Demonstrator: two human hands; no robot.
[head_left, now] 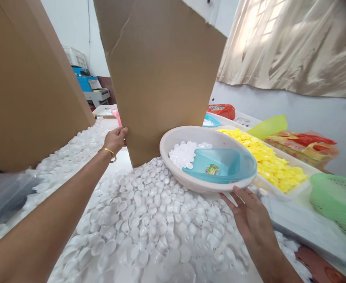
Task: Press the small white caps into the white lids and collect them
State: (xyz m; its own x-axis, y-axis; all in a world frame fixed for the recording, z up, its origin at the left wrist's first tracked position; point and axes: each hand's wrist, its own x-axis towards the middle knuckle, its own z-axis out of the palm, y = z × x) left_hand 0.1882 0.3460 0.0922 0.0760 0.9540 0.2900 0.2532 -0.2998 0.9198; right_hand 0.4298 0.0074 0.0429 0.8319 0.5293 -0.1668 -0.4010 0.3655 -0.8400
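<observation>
My left hand [116, 138], with a gold bangle on the wrist, grips the lower left edge of a big brown cardboard sheet [158, 74] standing upright on a heap of white plastic caps [149, 220]. My right hand [249, 214] reaches under the near rim of a white round basin [173, 137], fingers spread against it. The basin rests on the heap and holds some white caps and a light blue scoop [220, 167].
A second cardboard panel [22, 78] stands at the left. A white tray of yellow caps [267, 157] lies right of the basin, with a green basket [337, 200], a lime scoop [268, 125] and red packets [305, 143] beyond. Curtain behind.
</observation>
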